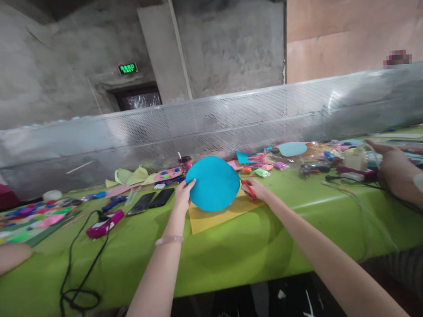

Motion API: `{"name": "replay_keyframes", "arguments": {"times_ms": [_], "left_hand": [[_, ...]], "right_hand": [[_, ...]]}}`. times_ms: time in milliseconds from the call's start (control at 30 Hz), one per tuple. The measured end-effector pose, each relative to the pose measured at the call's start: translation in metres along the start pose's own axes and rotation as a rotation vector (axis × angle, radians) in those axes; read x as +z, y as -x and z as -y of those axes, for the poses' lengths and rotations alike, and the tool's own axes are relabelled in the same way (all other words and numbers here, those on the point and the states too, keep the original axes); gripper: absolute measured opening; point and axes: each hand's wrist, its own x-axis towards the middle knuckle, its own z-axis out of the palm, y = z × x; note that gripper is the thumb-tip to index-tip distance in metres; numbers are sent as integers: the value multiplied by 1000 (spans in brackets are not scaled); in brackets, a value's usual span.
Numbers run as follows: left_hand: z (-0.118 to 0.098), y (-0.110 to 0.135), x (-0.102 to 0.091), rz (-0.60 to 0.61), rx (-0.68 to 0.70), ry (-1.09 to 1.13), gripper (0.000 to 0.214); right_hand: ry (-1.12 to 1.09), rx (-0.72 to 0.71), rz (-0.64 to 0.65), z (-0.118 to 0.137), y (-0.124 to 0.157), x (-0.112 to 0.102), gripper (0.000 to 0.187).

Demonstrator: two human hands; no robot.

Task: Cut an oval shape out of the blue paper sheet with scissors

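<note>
A round sheet of blue paper (213,184) is held up above the table, its left edge pinched by my left hand (185,194). Red-handled scissors (248,189) are in my right hand (256,192), close to the right edge of the blue paper. Whether the blades touch the paper I cannot tell. Under both hands lies a yellow sheet (214,218), partly hidden by the blue paper. Left of my left hand rest two dark phones (161,197), and a dark cup with a straw (185,164) stands behind it.
A green cloth (238,256) covers the table. At the left are a purple power strip (105,224) and its looping black cable (72,293). Clay packets (262,173) and a pale blue paper oval (292,149) lie behind. Other people's arms (396,172) reach in from both sides.
</note>
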Motion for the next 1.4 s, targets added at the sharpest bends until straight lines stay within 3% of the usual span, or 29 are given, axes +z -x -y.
{"name": "replay_keyframes", "arguments": {"times_ms": [1067, 1400], "left_hand": [[-2, 3, 1, -11, 17, -5, 39], [-1, 2, 1, 13, 22, -29, 24]], "right_hand": [[-30, -7, -37, -1, -3, 1, 24], [-21, -2, 10, -6, -4, 1, 22]]}}
